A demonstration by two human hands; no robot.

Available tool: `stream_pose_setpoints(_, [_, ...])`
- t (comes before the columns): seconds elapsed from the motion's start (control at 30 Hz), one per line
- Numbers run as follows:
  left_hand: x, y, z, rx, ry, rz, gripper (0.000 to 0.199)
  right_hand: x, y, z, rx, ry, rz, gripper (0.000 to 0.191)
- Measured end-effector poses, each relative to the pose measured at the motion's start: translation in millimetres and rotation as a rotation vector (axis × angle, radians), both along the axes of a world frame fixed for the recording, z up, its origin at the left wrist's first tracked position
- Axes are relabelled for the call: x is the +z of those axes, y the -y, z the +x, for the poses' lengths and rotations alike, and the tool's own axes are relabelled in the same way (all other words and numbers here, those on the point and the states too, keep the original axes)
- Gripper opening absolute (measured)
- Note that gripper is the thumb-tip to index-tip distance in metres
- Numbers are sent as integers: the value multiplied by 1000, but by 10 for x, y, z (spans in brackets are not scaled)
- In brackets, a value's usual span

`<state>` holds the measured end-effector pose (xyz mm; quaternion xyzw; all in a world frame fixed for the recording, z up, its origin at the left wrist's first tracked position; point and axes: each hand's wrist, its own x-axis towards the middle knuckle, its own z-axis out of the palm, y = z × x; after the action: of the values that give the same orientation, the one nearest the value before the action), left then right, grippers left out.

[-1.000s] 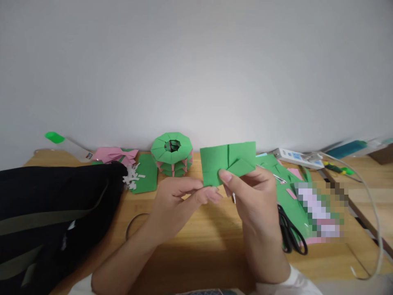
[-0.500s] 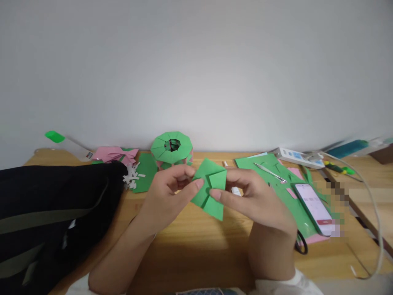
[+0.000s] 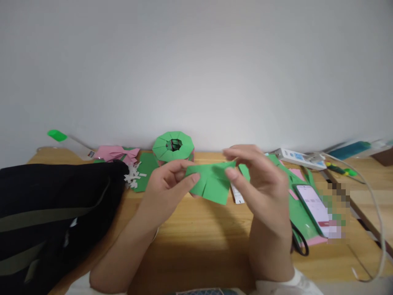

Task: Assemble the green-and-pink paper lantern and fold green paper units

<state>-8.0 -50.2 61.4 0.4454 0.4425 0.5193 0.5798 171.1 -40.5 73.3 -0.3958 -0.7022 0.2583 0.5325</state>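
Observation:
A folded piece of green paper [image 3: 211, 184], with creases and a slit running up from its lower edge, is held over the desk. My left hand [image 3: 167, 190] pinches its left end between thumb and fingers. At the paper's upper right corner is my right hand [image 3: 260, 184], slightly blurred, its fingers raised and apart from the thumb. The right thumb tip lies over the paper's right part; whether it presses on it I cannot tell. Behind the hands stands a round green and pink folded-paper piece [image 3: 159, 145] with a hole in its top.
A black bag [image 3: 61, 213] covers the desk's left side. Pink folded paper [image 3: 118, 153], white scraps [image 3: 132, 175] and a green sheet [image 3: 145, 172] lie behind it. At right are a phone [image 3: 310, 209] on green sheets, a power strip [image 3: 301, 159] and a white cable [image 3: 376, 213].
The green paper has turned and now shows a wider, flatter shape. My right hand's fingers have lifted up and away from it, while my left hand keeps its pinch.

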Motion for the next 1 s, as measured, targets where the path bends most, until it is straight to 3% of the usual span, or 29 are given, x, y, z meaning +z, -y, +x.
stream_pose_setpoints(0.07, [7, -25, -7, 29, 108, -37, 8, 42, 35, 32, -32, 22, 151, 33])
stream_pose_setpoints(0.2, [37, -56, -14, 26, 290, -110, 14, 115, 83, 93, 248, 308, 176, 47])
stream_pose_setpoints(0.27, [49, -47, -11, 6, 300, -111, 15, 124, 88, 89, 314, 411, 180, 46])
stream_pose_setpoints(0.43, [53, 20, 2, -2, 184, -50, 16, 102, 66, 57, 308, 408, 200, 28])
stream_pose_setpoints(0.57, [50, 49, 9, 49, 125, 12, 15, 82, 45, 76, 315, 382, 150, 26])
stream_pose_setpoints(0.83, [40, 22, -5, 71, 93, 72, 16, 84, 53, 93, 289, 425, 133, 53])
stream_pose_setpoints(1.0, [52, 35, -1, 42, 143, 52, 14, 83, 20, 112, 285, 348, 115, 28])
